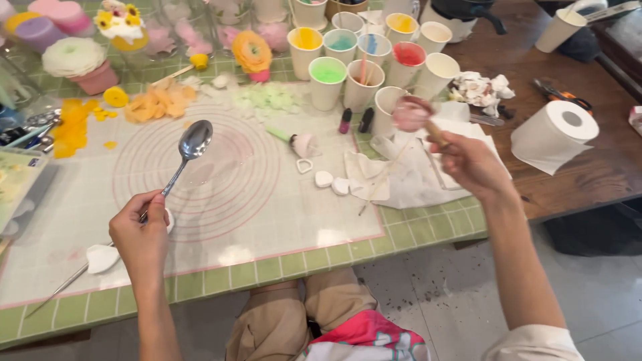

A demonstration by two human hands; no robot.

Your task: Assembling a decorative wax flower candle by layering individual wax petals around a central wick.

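Left hand: the left hand (142, 239) is raised over the near part of the mat, fingers curled together around the handle of a metal spoon (190, 147); the thumb side faces the camera.
Spoon: its bowl points up and away from the person, tilted to the right, above the ring markings of the mat and not touching it.
Right hand: the right hand (471, 164) is held up over the right end of the table, fingers pinched together on a short wooden stick (436, 132).
Stick: it carries a pale pink rounded lump (410, 113) at its far end; the lump is blurred, so whether it is a flower or a plain blob I cannot tell. It hangs just in front of the cups.
Mat: a translucent mat (267, 200) with pink concentric circles lies flat on the green tiled table (414, 234).
On the mat: small white heart-shaped pieces (332, 180) lie near its right edge, with a heart cutter (305, 166) just beside them and a green-handled tool (291, 139) behind.
Near the left hand: one larger white petal piece (101, 258) lies by a thin metal needle tool (60, 289) at the mat's near left corner.
Cups: paper cups (361, 60) holding yellow, green, blue and red colours stand grouped at the far side.
Right side: a roll of white paper (555, 136) stands on the brown wooden tabletop (602, 180), well apart from the right hand.
Far left: finished flowers (251, 52) in orange, white and yellow stand along the back.
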